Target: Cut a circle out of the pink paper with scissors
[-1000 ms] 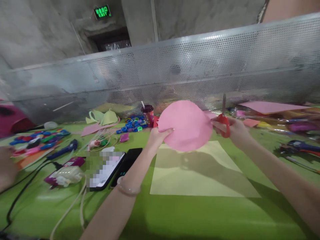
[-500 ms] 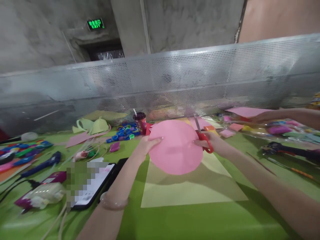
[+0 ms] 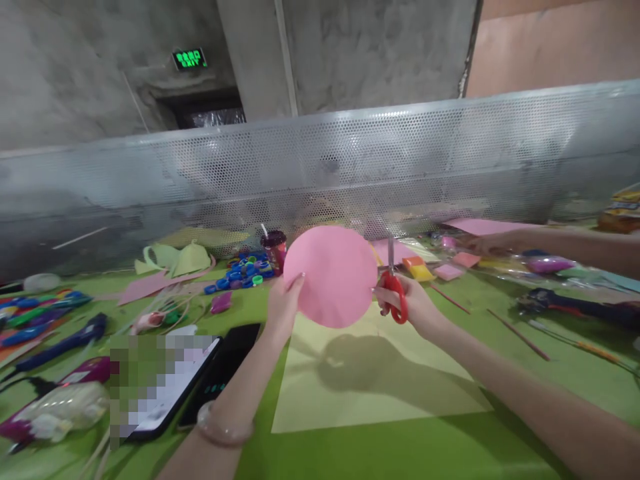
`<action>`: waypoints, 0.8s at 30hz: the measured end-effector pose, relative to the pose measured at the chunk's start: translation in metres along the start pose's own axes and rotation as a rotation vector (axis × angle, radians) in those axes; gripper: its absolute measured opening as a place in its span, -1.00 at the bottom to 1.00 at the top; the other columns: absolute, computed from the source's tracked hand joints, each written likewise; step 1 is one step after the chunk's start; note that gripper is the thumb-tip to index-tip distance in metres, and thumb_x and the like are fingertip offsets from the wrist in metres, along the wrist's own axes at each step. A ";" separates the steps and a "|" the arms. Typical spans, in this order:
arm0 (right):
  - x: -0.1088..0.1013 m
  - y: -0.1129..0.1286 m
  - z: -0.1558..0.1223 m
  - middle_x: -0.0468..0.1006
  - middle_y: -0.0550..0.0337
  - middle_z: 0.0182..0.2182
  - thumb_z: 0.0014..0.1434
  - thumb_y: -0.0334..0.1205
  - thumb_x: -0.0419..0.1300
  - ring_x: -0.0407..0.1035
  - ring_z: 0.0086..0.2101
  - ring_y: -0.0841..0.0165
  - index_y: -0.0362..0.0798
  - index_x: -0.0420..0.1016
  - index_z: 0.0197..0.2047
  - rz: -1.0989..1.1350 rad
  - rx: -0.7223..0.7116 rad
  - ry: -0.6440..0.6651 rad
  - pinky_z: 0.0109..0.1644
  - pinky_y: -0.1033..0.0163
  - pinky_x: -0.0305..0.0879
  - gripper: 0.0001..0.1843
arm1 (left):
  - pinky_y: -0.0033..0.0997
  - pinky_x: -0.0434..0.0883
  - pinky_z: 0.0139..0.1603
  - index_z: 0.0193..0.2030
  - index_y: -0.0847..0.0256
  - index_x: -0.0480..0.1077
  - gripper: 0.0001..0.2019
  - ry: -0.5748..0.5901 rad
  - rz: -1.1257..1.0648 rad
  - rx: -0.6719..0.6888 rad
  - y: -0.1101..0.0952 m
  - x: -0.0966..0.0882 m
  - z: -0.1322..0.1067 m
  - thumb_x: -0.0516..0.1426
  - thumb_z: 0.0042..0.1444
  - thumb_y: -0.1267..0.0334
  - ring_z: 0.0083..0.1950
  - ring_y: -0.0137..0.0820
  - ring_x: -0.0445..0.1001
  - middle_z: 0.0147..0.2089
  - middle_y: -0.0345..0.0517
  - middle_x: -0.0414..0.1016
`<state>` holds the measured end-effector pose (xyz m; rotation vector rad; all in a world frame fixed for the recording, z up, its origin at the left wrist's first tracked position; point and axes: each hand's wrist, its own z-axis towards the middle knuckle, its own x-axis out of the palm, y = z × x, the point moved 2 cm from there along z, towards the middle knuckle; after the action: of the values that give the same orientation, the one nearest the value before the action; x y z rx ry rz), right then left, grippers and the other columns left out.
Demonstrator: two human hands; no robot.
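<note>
A round pink paper disc (image 3: 333,277) is held up above the table, its face toward me. My left hand (image 3: 284,303) pinches its left edge, thumb on the front. At the disc's right side, my right hand (image 3: 407,300) is closed on scissors (image 3: 397,300) with red handles, the blades pointing up and away. The right fingertips are close to the disc's edge; whether they touch it I cannot tell. Underneath lies a pale yellow paper sheet (image 3: 400,387), with the shadow of hands and disc on it.
Two phones (image 3: 170,387) (image 3: 225,367) lie left of my left forearm. A lidded cup (image 3: 275,250) with a straw and blue bottle caps (image 3: 240,272) stand behind. A glue gun (image 3: 575,307) is at right, where another person's hand (image 3: 495,243) reaches in. Perforated metal panel (image 3: 325,167) runs behind.
The disc has moved slightly left and up. My right hand has drawn away from the disc's face to beside its edge, and the scissors now point more upright.
</note>
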<state>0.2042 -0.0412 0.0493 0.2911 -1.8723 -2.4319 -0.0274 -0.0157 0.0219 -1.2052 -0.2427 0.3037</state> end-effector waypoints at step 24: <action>-0.028 0.003 0.012 0.17 0.42 -0.80 -0.10 -0.26 0.08 0.11 -0.74 0.54 -0.07 0.23 -0.56 -0.335 -0.059 0.200 -0.70 0.42 0.12 -0.90 | -0.44 0.33 -0.36 -0.31 0.26 0.44 -0.68 0.094 0.065 0.134 -0.029 -0.009 -0.005 0.16 -0.12 0.04 -0.36 -0.35 0.43 -0.34 -0.11 0.51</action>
<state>0.2294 -0.0261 0.0582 0.8734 -1.7847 -2.5346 -0.0313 -0.0325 0.0470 -1.0937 -0.0997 0.3143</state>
